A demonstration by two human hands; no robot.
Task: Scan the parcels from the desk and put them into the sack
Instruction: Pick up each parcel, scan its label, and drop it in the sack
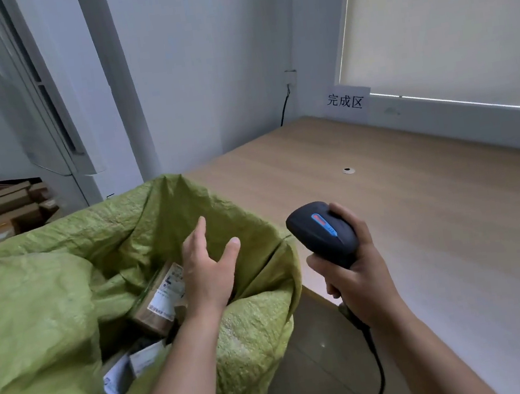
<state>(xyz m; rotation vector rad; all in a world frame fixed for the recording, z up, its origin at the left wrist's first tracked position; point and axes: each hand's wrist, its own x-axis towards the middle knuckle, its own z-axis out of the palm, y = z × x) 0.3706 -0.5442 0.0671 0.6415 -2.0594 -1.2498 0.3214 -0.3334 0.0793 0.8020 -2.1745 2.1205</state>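
Lying in the crinkled green sack [49, 290], labelled brown parcels [157, 296] sit under spread left fingers [202, 234]; right fingers [318, 263] grip the scanner [323, 234].

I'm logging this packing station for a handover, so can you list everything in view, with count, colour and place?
sack: one, green, open, left of the desk
parcels in sack: at least three, brown cardboard with white labels, inside the sack mouth
desk: one, light wood, right half of the view, two round cable holes
paper sign: one, white with black characters, on the wall at the desk's far edge
stacked boxes: several, brown, far left on the floor
window blind: one, cream, upper right
scanner: one, black with a blue strip, corded, above the desk's near corner
left hand: open, over the sack mouth, holding nothing
right hand: grips the scanner handle
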